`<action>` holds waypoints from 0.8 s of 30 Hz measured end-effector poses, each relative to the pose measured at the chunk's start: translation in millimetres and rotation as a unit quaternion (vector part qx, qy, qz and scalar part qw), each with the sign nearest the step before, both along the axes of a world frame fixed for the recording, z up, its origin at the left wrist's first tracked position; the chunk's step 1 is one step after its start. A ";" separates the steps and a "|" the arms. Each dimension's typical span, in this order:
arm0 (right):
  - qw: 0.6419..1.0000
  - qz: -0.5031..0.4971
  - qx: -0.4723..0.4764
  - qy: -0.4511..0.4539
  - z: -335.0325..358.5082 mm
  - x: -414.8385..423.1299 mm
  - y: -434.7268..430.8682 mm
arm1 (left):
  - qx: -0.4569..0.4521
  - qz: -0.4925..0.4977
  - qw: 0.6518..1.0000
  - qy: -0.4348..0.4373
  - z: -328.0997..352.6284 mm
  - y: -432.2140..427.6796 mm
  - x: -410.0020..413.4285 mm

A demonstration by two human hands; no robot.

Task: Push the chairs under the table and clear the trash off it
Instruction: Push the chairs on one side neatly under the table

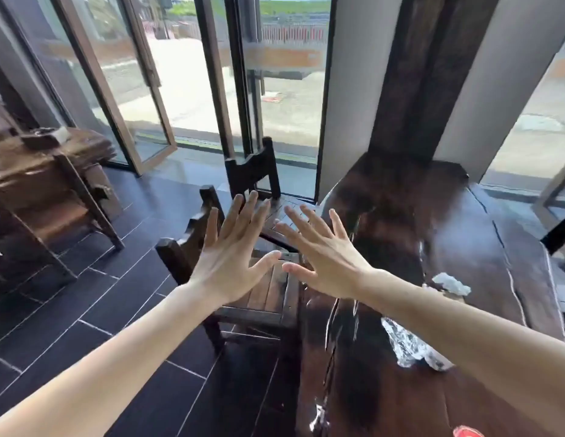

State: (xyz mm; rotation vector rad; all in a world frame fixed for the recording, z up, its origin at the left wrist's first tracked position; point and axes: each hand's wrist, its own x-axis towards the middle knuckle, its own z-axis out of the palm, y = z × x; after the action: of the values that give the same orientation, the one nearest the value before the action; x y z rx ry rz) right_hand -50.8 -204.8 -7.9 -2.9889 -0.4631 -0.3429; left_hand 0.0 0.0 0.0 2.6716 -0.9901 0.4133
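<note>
My left hand (234, 263) and right hand (322, 263) hover with fingers (212, 228) spread wide, holding nothing, above the near chair (268, 294), whose seat reaches the surface's (416, 200) left edge. The far chair (253, 171) stands along that same edge, with open tiled floor (85, 310) left of the surface. On the surface lie a crumpled tissue (451, 283) and a foil wrapper (407, 345).

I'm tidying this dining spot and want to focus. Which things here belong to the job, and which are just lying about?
Job: near chair, far chair, table, crumpled white tissue, silver foil wrapper; left hand and right hand, both open.

Just there: side table on the left, open glass door, dark wooden post.
</note>
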 end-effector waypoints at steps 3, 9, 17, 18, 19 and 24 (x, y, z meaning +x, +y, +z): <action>1.000 0.021 -0.005 -0.004 2.1 39.6 55.0 | 0.009 0.041 0.999 -0.022 1.1 56.8 27.6; 0.994 -0.017 0.098 0.047 -9.2 124.3 168.8 | 0.030 0.078 0.996 0.009 -13.6 170.5 94.5; 0.988 -0.026 0.125 0.092 -48.5 233.6 273.0 | 0.039 0.102 0.991 0.077 -36.5 285.4 197.1; 0.986 -0.033 0.129 0.097 -55.0 246.6 280.0 | 0.038 0.102 0.991 0.079 -41.0 293.1 212.9; 0.984 -0.041 0.139 0.102 -62.8 259.4 286.2 | 0.032 0.103 0.991 0.084 -46.7 299.2 228.8; 0.977 -0.059 0.139 0.153 -115.0 325.2 306.6 | 0.028 0.098 0.987 0.123 -83.9 310.9 311.3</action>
State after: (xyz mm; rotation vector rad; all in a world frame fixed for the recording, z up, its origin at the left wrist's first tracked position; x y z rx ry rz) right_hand 274.3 101.8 -122.8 -2.7303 -0.1880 0.0453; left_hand 311.3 310.9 -83.9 2.7946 -0.6805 0.0890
